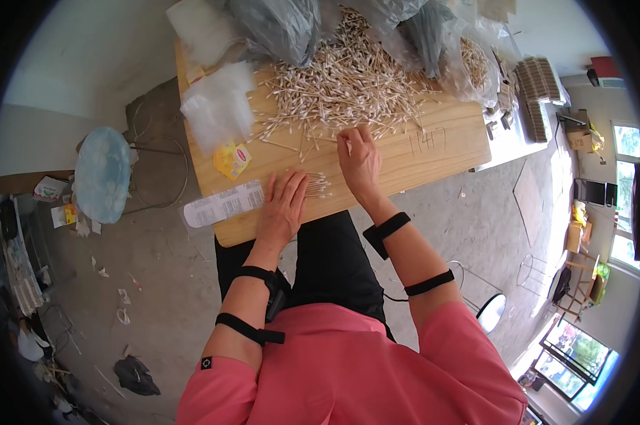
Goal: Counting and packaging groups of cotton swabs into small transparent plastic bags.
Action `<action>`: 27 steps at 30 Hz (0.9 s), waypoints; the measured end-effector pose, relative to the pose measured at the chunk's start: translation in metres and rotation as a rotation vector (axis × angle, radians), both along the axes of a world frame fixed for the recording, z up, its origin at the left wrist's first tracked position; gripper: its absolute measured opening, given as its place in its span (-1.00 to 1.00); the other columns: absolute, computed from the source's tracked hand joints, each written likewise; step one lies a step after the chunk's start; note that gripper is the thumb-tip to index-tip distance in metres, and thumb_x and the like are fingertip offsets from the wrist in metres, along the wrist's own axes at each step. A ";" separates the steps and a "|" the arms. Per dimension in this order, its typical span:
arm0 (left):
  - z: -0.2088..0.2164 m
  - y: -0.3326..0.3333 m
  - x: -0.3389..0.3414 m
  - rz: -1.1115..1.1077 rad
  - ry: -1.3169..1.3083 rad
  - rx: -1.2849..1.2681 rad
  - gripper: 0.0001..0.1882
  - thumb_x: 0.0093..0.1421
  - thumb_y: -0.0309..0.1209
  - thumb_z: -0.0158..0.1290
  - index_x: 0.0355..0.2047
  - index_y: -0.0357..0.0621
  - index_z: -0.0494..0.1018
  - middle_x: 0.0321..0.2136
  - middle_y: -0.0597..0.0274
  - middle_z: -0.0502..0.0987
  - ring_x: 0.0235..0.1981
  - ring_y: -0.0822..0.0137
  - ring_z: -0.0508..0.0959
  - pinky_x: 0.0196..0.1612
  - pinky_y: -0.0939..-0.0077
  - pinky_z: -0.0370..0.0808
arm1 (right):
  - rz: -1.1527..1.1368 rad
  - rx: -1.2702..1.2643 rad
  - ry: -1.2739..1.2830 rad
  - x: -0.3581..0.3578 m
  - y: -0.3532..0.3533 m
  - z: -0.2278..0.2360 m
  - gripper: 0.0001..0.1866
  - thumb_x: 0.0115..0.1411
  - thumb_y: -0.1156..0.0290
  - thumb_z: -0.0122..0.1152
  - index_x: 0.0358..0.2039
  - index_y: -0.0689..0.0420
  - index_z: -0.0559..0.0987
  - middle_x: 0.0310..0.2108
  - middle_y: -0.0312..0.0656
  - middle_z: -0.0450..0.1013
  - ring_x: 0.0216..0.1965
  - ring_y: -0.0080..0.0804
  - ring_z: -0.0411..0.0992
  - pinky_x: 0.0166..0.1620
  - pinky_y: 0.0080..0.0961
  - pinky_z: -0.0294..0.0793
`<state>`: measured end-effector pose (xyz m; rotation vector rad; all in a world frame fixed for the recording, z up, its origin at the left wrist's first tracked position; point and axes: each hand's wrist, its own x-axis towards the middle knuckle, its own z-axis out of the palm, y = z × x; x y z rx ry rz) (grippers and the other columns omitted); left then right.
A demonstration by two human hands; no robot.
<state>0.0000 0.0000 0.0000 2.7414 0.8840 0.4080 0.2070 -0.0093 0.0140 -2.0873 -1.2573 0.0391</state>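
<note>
My left hand (pixel 283 205) lies flat near the table's front edge, its fingers stretched over a small row of cotton swabs (pixel 320 185) whose tips stick out to the right. My right hand (pixel 360 161) is closed in a pinch at the near edge of a big heap of loose cotton swabs (pixel 348 85). Whatever sits between those fingertips is too small to make out. Just left of my left hand is a clear plastic packet with a white printed sheet (pixel 224 203). A yellow card (pixel 232 161) rests behind that packet.
Clear plastic bags (pixel 219 106) are stacked at the wooden table's (pixel 447 138) left side. Grey plastic bags (pixel 284 32) crowd its far edge, and a clear bag of swabs (pixel 473 67) stands far right. A round blue stool (pixel 103 175) is on the floor to the left.
</note>
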 end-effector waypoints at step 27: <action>0.003 -0.001 0.000 0.005 -0.040 -0.017 -0.55 0.25 -0.37 0.01 0.15 -0.15 0.35 0.20 0.27 0.31 0.28 0.26 0.24 0.38 0.18 0.09 | 0.331 -0.145 0.179 -0.007 -0.023 0.002 -0.92 0.16 0.40 0.21 -0.35 0.10 0.58 -0.33 -0.14 0.48 -0.31 -0.07 0.50 -0.28 -0.23 0.49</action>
